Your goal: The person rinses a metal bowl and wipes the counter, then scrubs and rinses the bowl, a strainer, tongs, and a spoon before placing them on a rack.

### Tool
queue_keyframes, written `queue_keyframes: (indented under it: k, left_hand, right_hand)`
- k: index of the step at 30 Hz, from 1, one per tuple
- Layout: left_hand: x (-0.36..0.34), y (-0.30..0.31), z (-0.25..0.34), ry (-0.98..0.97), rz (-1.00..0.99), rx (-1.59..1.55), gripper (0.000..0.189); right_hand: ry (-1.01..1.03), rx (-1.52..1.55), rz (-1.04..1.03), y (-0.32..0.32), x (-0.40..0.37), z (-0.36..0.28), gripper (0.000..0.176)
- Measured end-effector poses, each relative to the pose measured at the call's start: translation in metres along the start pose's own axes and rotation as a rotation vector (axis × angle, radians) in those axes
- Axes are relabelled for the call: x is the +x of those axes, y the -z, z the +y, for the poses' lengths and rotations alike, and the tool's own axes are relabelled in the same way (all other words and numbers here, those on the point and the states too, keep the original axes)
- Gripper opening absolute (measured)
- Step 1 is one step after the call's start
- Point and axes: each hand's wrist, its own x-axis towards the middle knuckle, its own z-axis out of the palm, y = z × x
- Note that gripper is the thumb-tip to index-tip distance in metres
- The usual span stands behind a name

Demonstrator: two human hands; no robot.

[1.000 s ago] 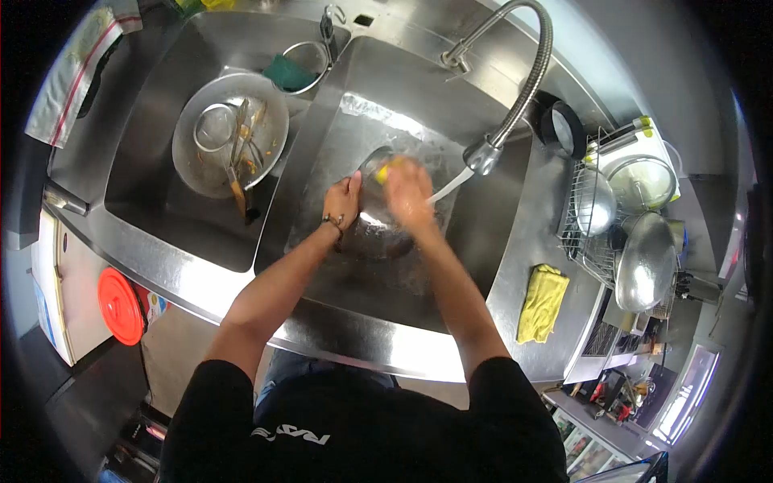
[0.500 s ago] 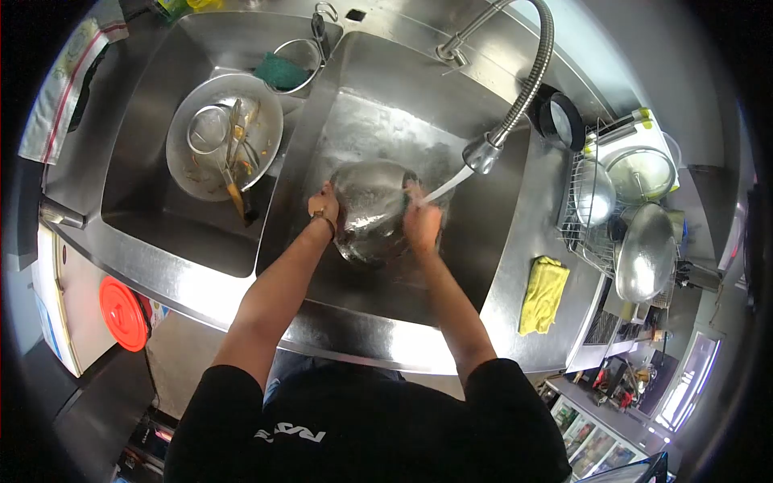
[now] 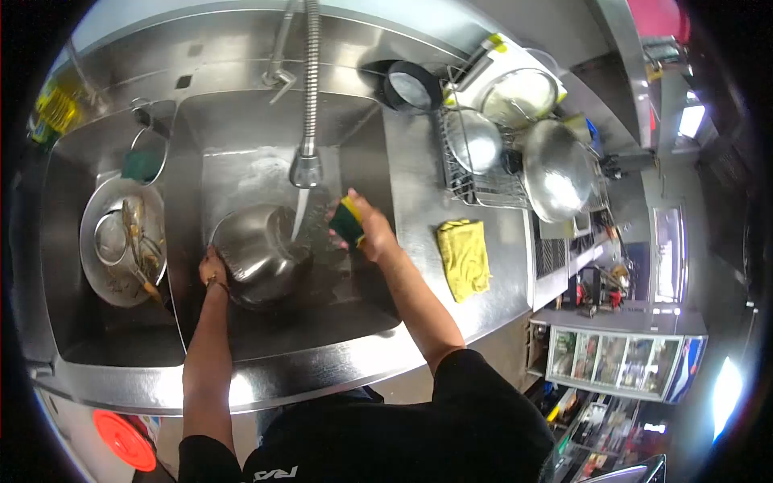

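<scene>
A large steel bowl [image 3: 251, 245] lies in the right sink basin [image 3: 354, 294], wet and shiny. My left hand [image 3: 212, 268] grips its left edge, the fingers partly hidden behind the metal. Raised to the right of the bowl, my right hand [image 3: 374, 229] is closed around a yellow sponge [image 3: 347, 220] with a dark green scouring side. Between the bowl and the sponge, water [image 3: 301, 211] runs from the spray tap head [image 3: 306, 171] onto the bowl's right side.
The left basin holds a large dirty bowl [image 3: 90, 253] with a strainer and utensils. Behind it hangs a ring holder with a green scouring pad [image 3: 142, 166]. A yellow cloth [image 3: 464, 262] lies on the right counter, near a dish rack [image 3: 483, 191] with pans and lids.
My right hand has left the bowl and moved right, with the sponge now plainly visible in it. My left hand stays on the bowl. The camera view has turned to the right.
</scene>
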Motion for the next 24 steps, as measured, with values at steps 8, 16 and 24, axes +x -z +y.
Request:
queue_keyframes:
  k: [8,16,24]
  left_hand:
    - [0.04,-0.011,-0.035,0.108,-0.03,0.145,0.049]
    - [0.01,0.015,-0.012,0.219,-0.258,0.007,0.054]
    - [-0.007,0.016,0.001,0.287,-0.148,-0.221,0.059]
  right_hand:
    - [0.624,-0.511,0.111,-0.002,-0.06,-0.139,0.023]
    - [0.905,-1.253,0.63,0.065,0.136,-0.216,0.045]
    - [0.422,-2.282,0.302,0.189,0.315,-0.244,0.039]
